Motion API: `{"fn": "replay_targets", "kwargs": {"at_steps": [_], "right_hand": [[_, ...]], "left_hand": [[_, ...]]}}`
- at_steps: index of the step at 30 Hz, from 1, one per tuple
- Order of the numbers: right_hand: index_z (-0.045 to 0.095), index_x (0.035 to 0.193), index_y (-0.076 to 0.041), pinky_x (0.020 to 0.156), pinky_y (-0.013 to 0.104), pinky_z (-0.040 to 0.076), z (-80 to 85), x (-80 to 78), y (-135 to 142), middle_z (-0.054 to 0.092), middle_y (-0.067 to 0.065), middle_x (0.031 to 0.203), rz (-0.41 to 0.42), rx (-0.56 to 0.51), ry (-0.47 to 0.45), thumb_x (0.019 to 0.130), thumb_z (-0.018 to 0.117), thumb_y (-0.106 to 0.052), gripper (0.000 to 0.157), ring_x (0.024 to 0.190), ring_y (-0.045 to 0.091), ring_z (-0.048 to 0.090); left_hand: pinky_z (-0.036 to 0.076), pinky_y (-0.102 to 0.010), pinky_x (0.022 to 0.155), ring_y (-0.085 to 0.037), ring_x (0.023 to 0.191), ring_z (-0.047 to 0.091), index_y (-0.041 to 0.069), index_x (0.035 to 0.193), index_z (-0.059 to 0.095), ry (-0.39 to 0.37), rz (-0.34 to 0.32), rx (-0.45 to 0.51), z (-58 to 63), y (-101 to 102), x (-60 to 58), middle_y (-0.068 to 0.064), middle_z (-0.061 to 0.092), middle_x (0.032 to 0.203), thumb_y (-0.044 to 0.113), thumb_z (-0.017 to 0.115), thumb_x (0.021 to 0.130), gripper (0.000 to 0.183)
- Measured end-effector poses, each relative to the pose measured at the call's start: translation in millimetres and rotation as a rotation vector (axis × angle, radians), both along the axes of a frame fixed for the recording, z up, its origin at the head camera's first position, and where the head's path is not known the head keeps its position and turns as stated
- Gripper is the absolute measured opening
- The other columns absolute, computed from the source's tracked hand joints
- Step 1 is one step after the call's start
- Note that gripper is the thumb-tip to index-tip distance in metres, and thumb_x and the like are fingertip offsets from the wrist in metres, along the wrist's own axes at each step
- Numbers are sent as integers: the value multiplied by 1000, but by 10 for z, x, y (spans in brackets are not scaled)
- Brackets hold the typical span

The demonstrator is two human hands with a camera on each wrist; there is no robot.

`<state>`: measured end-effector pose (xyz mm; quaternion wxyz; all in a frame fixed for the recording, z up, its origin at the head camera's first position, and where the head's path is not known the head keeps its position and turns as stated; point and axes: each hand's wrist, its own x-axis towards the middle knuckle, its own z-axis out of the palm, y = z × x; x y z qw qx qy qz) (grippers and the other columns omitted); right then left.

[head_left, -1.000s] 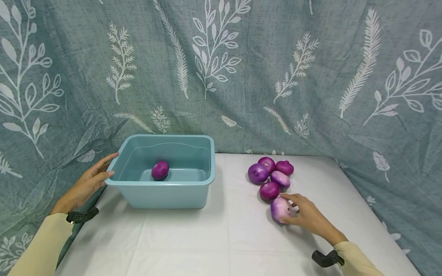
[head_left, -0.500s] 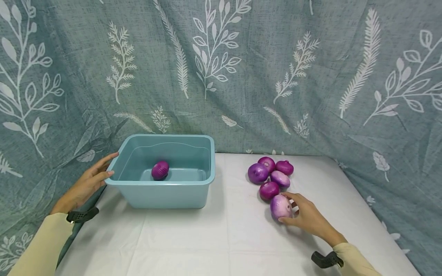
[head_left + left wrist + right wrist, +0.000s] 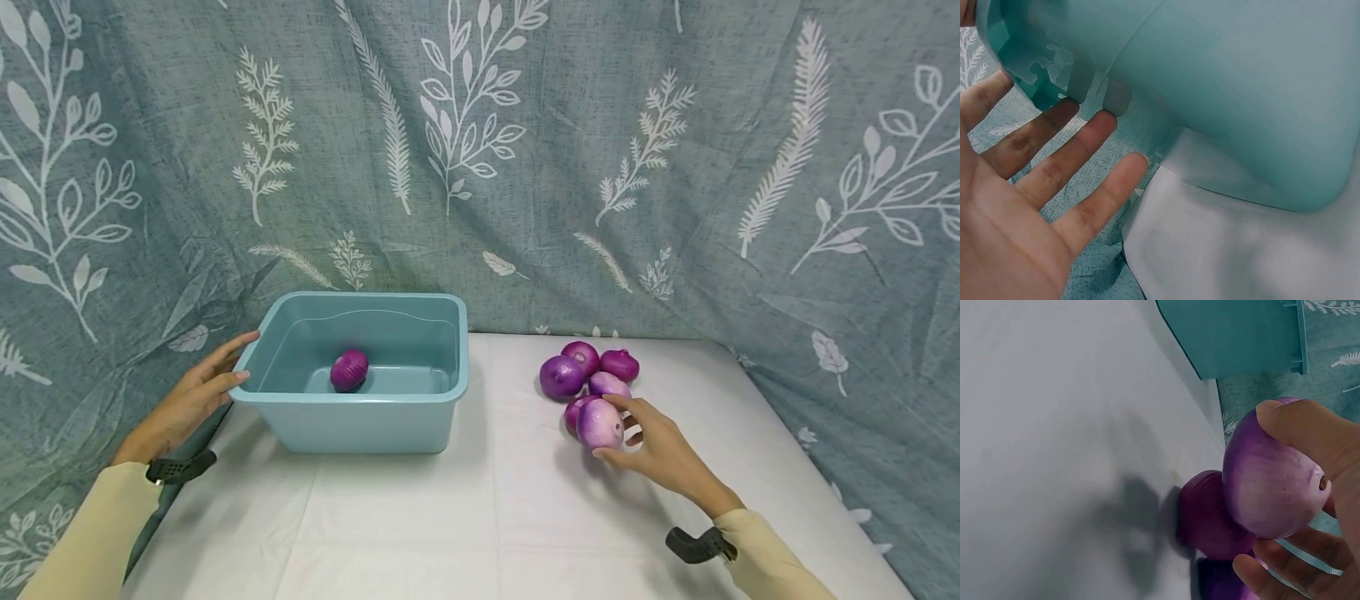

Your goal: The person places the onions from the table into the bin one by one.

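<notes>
My right hand (image 3: 660,446) pinches a pale purple and white onion (image 3: 600,425) between thumb and fingers. The onion is raised off the cloth, with its shadow below and to the left. In the right wrist view, my thumb lies over the top of this onion (image 3: 1275,475), and a darker onion (image 3: 1210,515) shows behind it. On the left, my left hand (image 3: 183,408) touches the rim of a blue-green plastic tub (image 3: 348,425) with straight, spread fingers. One purple onion (image 3: 349,370) lies inside the tub. In the left wrist view, fingertips (image 3: 1107,122) meet the tub's outer side.
Several onions lie clustered at the back right: a dark purple onion (image 3: 561,377), a magenta onion (image 3: 619,365) and others. The held onion partly hides one. White cloth (image 3: 480,517) covers the table. A leaf-patterned curtain (image 3: 525,167) hangs behind.
My right hand has lifted the pale onion off the cloth, moving it slightly back and left, now in front of a neighbouring onion. My left hand and the tub stay as before.
</notes>
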<state>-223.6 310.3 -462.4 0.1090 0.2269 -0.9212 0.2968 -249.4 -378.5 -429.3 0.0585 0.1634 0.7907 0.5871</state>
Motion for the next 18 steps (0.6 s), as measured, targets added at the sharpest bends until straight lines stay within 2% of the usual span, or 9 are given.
{"fn": "replay_targets", "kwargs": {"at_steps": [7,11,15,18], "right_hand": [[51,149,-7,73,36,60,120,-122,-168,61,10,134,62,-41,37,79,93,-31,85,91,18,65],[53,145,-7,74,37,59,176,-160,-272,61,9,131,68,-49,29,79,92,-36,83,91,17,64],[53,146,-8,85,46,58,253,-188,-387,61,11,134,56,-34,23,79,90,-43,84,107,23,63],[53,147,-8,90,49,56,315,-230,-484,60,12,136,63,-31,27,79,90,-45,85,114,26,61]], "left_hand": [[45,-20,95,-16,142,32,31,167,15,8,1,-3,0,-6,-9,-15,7,171,20,44,112,63],[44,-19,95,-31,148,25,31,167,14,-1,0,-2,-4,0,-5,-15,5,171,20,44,112,64],[43,-20,95,-43,152,14,31,167,14,-10,1,1,-1,3,4,-12,2,172,21,45,112,64],[43,-19,95,-46,153,9,31,167,13,-12,-2,6,5,0,5,-11,1,172,21,45,112,64]]}}
